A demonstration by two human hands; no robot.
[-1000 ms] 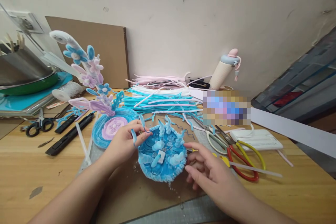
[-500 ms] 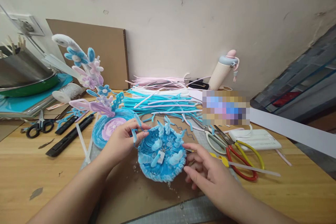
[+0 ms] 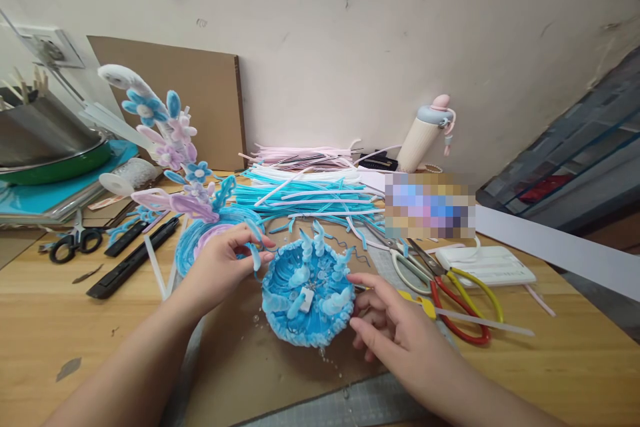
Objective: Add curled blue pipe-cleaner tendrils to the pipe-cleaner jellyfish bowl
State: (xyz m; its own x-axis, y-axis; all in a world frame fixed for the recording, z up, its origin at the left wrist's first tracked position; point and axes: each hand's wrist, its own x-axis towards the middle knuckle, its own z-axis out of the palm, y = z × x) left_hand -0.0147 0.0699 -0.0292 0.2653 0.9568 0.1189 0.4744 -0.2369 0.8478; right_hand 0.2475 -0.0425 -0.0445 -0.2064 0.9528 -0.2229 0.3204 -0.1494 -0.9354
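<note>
A round blue fuzzy pipe-cleaner piece, shaped like a shallow bowl, lies on brown cardboard. Curled light blue pieces stand up inside it, around a small white block. My left hand, at its upper left, pinches a bent strip of light blue pipe cleaner between thumb and fingers, a little apart from the rim. On the other side, my right hand rests its index fingertip against the right rim. Its thumb is spread from that finger near the edge; the other fingers are loosely curled.
Behind lie bundles of pipe cleaners. At left stands a flower-covered stem on a coiled blue base, near black scissors and a box cutter. Red-and-yellow-handled pliers lie at right; a bottle leans behind.
My left hand has drawn slightly left, away from the bowl-shaped piece's rim, still pinching the light blue pipe cleaner. My right hand and the bowl-shaped piece stay nearly where they were.
</note>
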